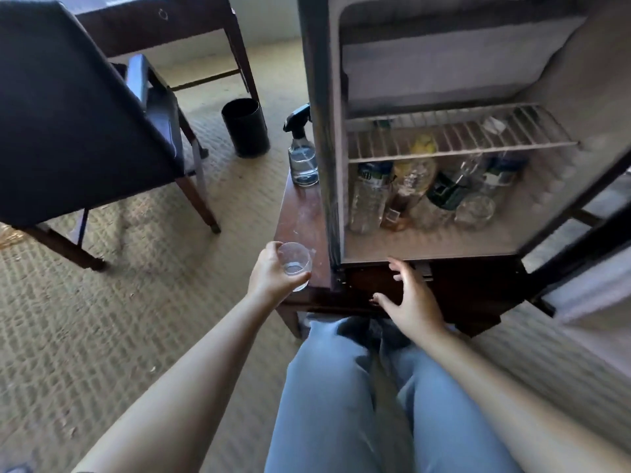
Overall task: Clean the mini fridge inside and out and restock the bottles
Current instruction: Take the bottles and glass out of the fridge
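Note:
The mini fridge [327,138] stands open on a dark wooden stand [300,213]. Under its wire shelf [457,145], several bottles [370,196] and an upturned glass [474,209] lie on the fridge floor. My left hand [269,271] grips a clear drinking glass [295,264] just left of the fridge, over the stand's front corner. My right hand [409,295] hovers with spread fingers below the fridge's front edge, holding nothing.
A clear spray bottle [302,155] with a black trigger stands on the stand beside the fridge. A black bin [246,131] sits on the carpet behind it. A dark chair [78,110] and a desk [164,25] fill the left. The fridge door [594,268] hangs open at right.

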Available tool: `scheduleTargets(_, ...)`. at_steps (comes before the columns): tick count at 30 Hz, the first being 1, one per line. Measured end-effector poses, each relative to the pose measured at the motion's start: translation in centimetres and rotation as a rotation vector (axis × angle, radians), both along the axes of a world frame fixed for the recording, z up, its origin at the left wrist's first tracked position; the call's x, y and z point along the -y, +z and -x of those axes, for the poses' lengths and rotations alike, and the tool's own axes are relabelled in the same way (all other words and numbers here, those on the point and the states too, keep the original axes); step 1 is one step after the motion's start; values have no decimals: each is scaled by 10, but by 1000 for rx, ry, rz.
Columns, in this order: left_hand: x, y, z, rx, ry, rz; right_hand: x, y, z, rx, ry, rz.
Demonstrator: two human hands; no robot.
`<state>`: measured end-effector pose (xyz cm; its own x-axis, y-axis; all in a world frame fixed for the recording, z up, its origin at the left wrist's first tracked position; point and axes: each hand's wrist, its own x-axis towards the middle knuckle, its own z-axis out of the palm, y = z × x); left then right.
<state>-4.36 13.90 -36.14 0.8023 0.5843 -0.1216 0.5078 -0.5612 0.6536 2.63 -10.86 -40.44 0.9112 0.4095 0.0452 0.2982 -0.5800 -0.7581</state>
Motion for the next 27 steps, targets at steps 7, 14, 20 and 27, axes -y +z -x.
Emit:
scheduleTargets(7,-28,-37,-47,-32,77,15,-23,-22,-25,26,-33,-78)
scheduleTargets(14,-30,-45,-54,-57,68,50,-29,-26,-34,9,-91,-72)
scheduleTargets(20,3,-23,-32,130,132,-18,-21,-12,-32,-52,-223,-93)
scheduleTargets(27,43,9,-3,315,12,-117,5,46,-44,-3,-295,-77)
